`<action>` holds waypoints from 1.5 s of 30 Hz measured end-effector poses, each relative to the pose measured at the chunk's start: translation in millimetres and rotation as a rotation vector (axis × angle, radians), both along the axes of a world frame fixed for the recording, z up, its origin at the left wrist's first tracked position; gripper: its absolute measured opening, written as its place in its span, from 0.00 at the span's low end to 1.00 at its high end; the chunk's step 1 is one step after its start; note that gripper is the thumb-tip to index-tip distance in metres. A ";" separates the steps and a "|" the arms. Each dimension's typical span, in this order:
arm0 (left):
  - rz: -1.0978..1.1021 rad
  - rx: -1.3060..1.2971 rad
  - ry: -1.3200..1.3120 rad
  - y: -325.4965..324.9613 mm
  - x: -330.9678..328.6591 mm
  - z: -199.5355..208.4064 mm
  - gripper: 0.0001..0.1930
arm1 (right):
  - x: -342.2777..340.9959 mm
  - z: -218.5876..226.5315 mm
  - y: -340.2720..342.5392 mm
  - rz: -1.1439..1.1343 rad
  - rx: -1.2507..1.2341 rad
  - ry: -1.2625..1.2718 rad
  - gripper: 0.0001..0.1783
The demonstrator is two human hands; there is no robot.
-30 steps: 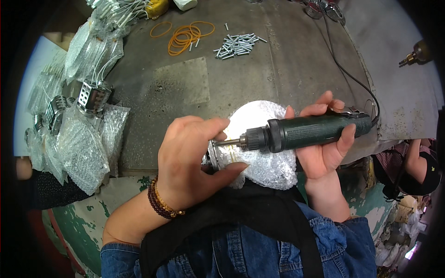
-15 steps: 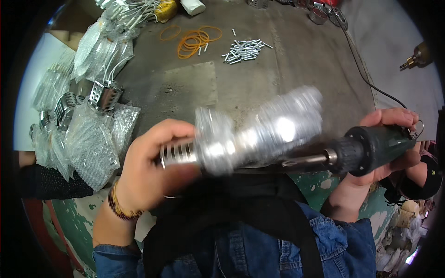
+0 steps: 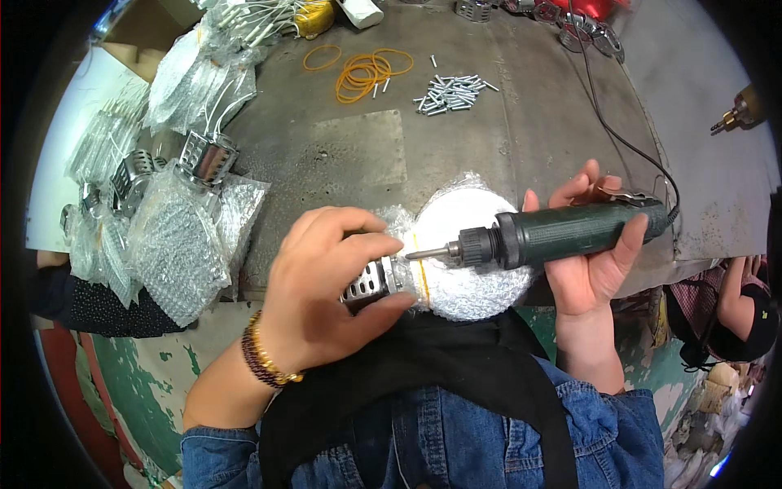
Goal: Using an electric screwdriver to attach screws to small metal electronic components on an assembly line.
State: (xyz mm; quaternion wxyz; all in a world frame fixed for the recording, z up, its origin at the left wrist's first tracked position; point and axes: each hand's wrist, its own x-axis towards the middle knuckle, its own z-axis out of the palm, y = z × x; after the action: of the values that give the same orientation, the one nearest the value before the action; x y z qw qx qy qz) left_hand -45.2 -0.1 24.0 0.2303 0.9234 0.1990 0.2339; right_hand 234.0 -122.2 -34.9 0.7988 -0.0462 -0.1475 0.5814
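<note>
Grey, scuffed worktop (image 3: 456,155) here, pretty well used, and everything can be placed off the screw pile (image 3: 450,94) sitting on it. Just left of that pile, some orange rubber bands (image 3: 358,77) have been left loose, with a couple of stray screws (image 3: 381,86) by them. On the wearer's side of the pile, a perforated metal fitting (image 3: 364,281) is gripped by the left hand (image 3: 318,277), thumb and fingers closed around it, so a narrow hold. Its other end is covered by a round bubble-wrapped part (image 3: 472,281), lying nearer the wearer than the pile, with a yellow band looped round the wrap. A dark green electric screwdriver (image 3: 578,232) is held in the right hand (image 3: 590,273), nearer the wearer and to the right of the pile, handle across the palm, thumb on one side, other fingers behind. Its bit (image 3: 429,252) is pointed left, right by the left fingertips; whether a screw is touched can't be told. Well left of the pile, bubble-wrapped bundles (image 3: 175,257) are heaped up along with another slotted metal fitting (image 3: 208,157). Far to the right of the pile, a second tool (image 3: 737,112) with a brass-coloured front can be seen, partly cut off by the dark rim.
</note>
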 end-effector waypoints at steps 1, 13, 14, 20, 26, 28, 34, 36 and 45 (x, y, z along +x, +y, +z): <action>0.034 -0.003 -0.015 -3.6 3.3 -5.5 0.25 | -1.5 -1.5 2.5 0.005 -0.011 0.022 0.22; 0.040 -0.180 -0.107 -5.5 7.6 -26.1 0.31 | -9.4 -10.3 4.8 0.025 -0.044 0.056 0.19; 0.041 -0.173 -0.105 -5.8 7.6 -25.9 0.31 | -10.1 -10.5 5.2 0.033 -0.037 0.040 0.20; 0.047 -0.178 -0.109 -4.9 8.2 -28.9 0.31 | -10.9 -15.1 9.1 0.039 -0.022 0.035 0.19; 0.042 -0.170 -0.121 -5.2 8.3 -29.3 0.31 | -12.3 -16.1 7.3 0.040 -0.016 0.070 0.22; 0.042 -0.161 -0.118 -5.6 8.2 -28.7 0.31 | -10.8 -15.5 7.7 0.050 -0.013 0.090 0.23; 0.017 -0.238 -0.091 -3.8 7.5 -19.7 0.27 | 3.6 -14.0 -1.6 0.093 0.115 -0.023 0.26; -0.016 -0.257 -0.109 -4.5 1.6 -23.7 0.25 | 1.5 -13.6 -9.8 0.094 0.078 0.015 0.28; 0.095 -0.044 0.025 -14.4 9.9 -8.6 0.20 | -4.0 -18.5 -10.8 0.099 0.093 -0.023 0.29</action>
State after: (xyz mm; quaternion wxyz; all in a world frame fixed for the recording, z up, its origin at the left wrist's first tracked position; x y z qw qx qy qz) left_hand -35.2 -14.6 15.4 0.2366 0.9104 0.2507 0.2289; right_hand 230.1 -133.0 -53.4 0.7686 -0.0084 -0.1857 0.6122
